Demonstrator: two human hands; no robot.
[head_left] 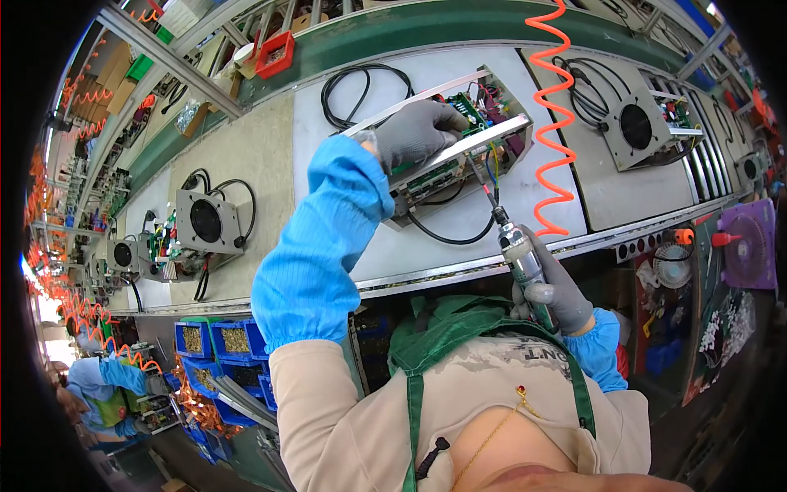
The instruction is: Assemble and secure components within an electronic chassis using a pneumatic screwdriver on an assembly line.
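Note:
An open metal chassis [508, 102] with green circuit boards [467, 111] inside lies tilted on the white bench plate. My left hand [418, 131], in a grey glove, is closed over its upper part, fingers bent in among the boards; the fingertips are partly hidden. In my gloved right hand [557, 291] is an electric screwdriver [520, 252], silver and dark, held at the near edge of the bench. Its thin bit points up toward the chassis's near side rail [484, 139]. A black cable [451, 240] loops out below the chassis.
An orange coiled hose [553, 123] hangs just right of the chassis. Similar units with black fans stand at the right [635, 125] and left [205, 220]. Blue bins [235, 339] of small parts sit below the bench at left. A red tray [275, 55] stands at the back.

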